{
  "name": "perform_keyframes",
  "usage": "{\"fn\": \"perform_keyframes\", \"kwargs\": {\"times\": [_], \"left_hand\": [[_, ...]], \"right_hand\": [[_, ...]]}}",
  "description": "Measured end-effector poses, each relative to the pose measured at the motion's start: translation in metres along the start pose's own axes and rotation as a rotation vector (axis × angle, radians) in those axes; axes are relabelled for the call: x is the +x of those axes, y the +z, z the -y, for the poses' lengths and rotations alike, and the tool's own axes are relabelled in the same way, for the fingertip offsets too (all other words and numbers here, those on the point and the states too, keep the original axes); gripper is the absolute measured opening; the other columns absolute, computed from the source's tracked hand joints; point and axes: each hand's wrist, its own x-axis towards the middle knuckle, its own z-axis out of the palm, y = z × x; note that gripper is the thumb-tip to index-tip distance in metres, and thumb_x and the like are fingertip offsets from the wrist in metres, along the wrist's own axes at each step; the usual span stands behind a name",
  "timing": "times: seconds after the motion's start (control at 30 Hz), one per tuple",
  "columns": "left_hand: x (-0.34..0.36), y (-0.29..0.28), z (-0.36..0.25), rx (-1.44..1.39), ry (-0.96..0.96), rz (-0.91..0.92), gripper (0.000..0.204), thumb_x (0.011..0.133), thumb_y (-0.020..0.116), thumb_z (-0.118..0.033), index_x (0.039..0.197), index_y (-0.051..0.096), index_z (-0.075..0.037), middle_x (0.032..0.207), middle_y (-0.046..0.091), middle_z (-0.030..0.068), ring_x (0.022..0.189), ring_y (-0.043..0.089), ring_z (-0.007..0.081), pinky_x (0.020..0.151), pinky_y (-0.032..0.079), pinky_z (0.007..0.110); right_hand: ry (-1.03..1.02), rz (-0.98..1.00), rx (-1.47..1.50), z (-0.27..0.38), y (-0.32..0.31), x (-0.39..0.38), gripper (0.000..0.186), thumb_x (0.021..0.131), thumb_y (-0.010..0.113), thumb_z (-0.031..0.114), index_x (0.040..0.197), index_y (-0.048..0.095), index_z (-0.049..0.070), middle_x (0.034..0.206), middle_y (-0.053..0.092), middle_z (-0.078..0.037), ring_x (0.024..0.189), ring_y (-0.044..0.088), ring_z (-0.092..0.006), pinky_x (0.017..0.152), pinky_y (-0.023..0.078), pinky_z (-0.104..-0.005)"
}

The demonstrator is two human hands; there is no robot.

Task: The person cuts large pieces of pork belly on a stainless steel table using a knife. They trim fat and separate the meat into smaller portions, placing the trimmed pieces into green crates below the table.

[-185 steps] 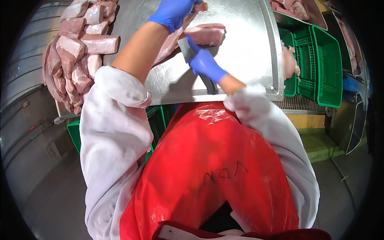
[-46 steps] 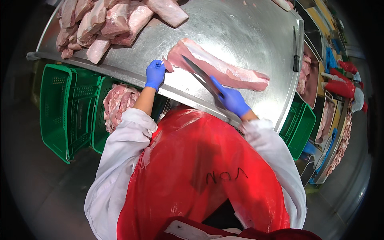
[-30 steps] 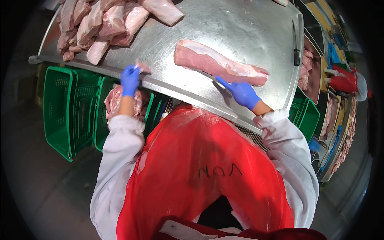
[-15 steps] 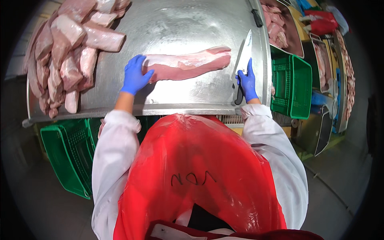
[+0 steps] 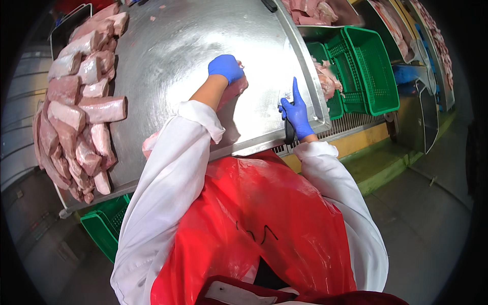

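My left hand (image 5: pixel 225 68), in a blue glove, is closed on a strip of pink meat (image 5: pixel 234 90) above the steel tabletop (image 5: pixel 168 51); much of the strip hides behind my hand and arm, and pink meat also shows beside my left sleeve (image 5: pixel 149 143). My right hand (image 5: pixel 297 114), also gloved, grips a knife's black handle (image 5: pixel 289 131) near the table's right rim, index finger stretched forward along it. The blade is mostly lost in glare.
A long pile of meat pieces (image 5: pixel 66 114) lines the table's left side. Green crates (image 5: pixel 378 71) with meat scraps stand right of the table, trays of meat (image 5: pixel 312 10) beyond. Another black handle (image 5: pixel 268 5) lies at the far edge; another green crate (image 5: pixel 99 229) sits below left.
Since half a second ago my left hand has moved forward and right with the meat, which no longer lies stretched crosswise. The view has swung, shifting table and pile. My right hand still holds the knife.
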Motion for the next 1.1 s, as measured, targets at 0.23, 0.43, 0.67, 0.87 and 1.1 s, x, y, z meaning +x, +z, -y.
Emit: {"fn": "perform_keyframes", "kwargs": {"times": [0.23, 0.43, 0.67, 0.87, 1.1], "left_hand": [[0.004, 0.016, 0.036, -0.225, -0.082, -0.016, 0.032, 0.082, 0.065, -0.029, 0.083, 0.07, 0.003, 0.084, 0.07, 0.0224, 0.081, 0.071, 0.0295, 0.073, 0.055, 0.037], [-0.036, 0.013, 0.032, -0.669, -0.141, -0.193, 0.021, 0.081, 0.063, -0.017, 0.072, 0.063, 0.001, 0.063, 0.065, 0.012, 0.058, 0.066, 0.0175, 0.056, 0.052, 0.031], [-0.04, 0.023, 0.035, -0.714, -0.199, -0.301, 0.022, 0.085, 0.065, -0.019, 0.08, 0.066, 0.003, 0.063, 0.066, 0.0119, 0.055, 0.066, 0.0161, 0.055, 0.052, 0.031], [-0.048, 0.024, 0.023, -0.384, -0.025, -0.387, 0.023, 0.085, 0.065, -0.023, 0.084, 0.067, 0.0, 0.074, 0.068, 0.0193, 0.068, 0.068, 0.0317, 0.064, 0.053, 0.038], [-0.039, -0.005, 0.022, -0.168, 0.008, -0.364, 0.021, 0.082, 0.066, -0.023, 0.087, 0.067, -0.002, 0.079, 0.067, 0.0189, 0.071, 0.066, 0.0321, 0.067, 0.052, 0.039]], "right_hand": [[-0.106, 0.093, -0.099, -0.003, -0.011, 0.014, 0.081, 0.091, 0.058, 0.007, 0.157, 0.019, 0.032, 0.068, 0.06, -0.003, 0.052, 0.052, -0.0075, 0.049, 0.048, -0.0252], [-0.388, 0.237, -0.249, 0.017, 0.05, 0.074, 0.077, 0.091, 0.059, 0.018, 0.156, 0.022, 0.035, 0.072, 0.061, -0.007, 0.059, 0.058, -0.0139, 0.058, 0.053, -0.0297], [-0.184, 0.664, -0.411, 0.067, 0.042, 0.061, 0.064, 0.096, 0.049, 0.029, 0.155, 0.024, 0.035, 0.07, 0.062, -0.006, 0.058, 0.059, -0.0142, 0.054, 0.054, -0.0307], [-0.042, 0.702, -0.386, 0.075, 0.043, 0.055, 0.066, 0.095, 0.05, 0.019, 0.155, 0.026, 0.032, 0.079, 0.064, -0.009, 0.061, 0.059, -0.0143, 0.06, 0.054, -0.0302], [-0.037, 0.873, -0.349, 0.042, 0.021, 0.048, 0.076, 0.092, 0.053, 0.009, 0.154, 0.024, 0.04, 0.076, 0.062, -0.006, 0.059, 0.057, -0.0126, 0.058, 0.052, -0.0292]]}}
